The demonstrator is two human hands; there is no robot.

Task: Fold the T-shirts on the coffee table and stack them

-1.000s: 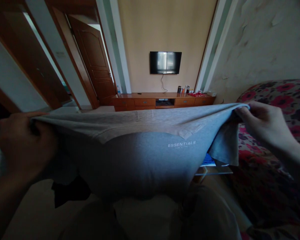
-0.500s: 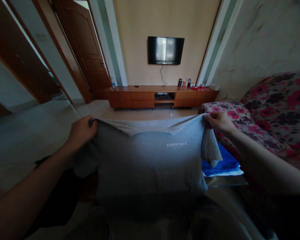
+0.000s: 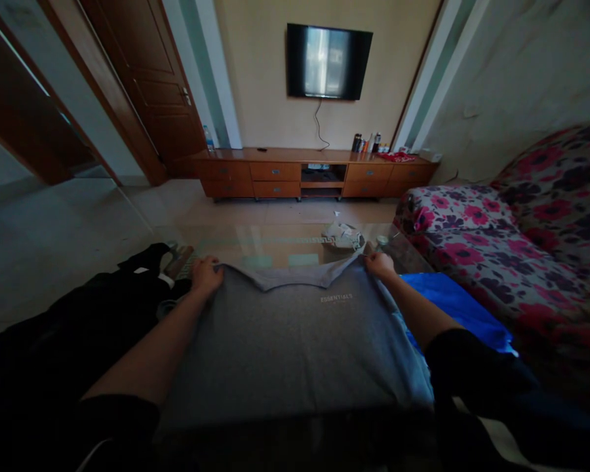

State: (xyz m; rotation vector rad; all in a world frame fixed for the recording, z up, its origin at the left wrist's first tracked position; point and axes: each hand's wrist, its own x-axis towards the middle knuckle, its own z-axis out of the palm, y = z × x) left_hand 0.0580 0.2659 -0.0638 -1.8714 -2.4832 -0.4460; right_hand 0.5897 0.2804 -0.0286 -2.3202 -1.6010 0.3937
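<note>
A grey T-shirt (image 3: 285, 347) with "ESSENTIALS" printed on its chest is stretched out in front of me, its collar at the far side. My left hand (image 3: 207, 275) pinches its left shoulder. At the right shoulder, my right hand (image 3: 379, 265) grips the cloth in the same way. The shirt spreads low over a glass table (image 3: 255, 239), and its near part falls into shadow. Whether all of it touches the glass I cannot tell.
Dark clothing (image 3: 83, 295) is heaped on the left. Blue folded cloth (image 3: 457, 308) lies on the right, beside a flowered sofa (image 3: 476, 216). A crumpled plastic bag (image 3: 341, 235) sits at the table's far side. Beyond stand a wooden TV cabinet (image 3: 275, 172) and a wall-mounted television (image 3: 328, 62).
Both hands have come down and closer together with the shirt, which now lies lower. My view has tilted down, and the glass table and dark clothing show more.
</note>
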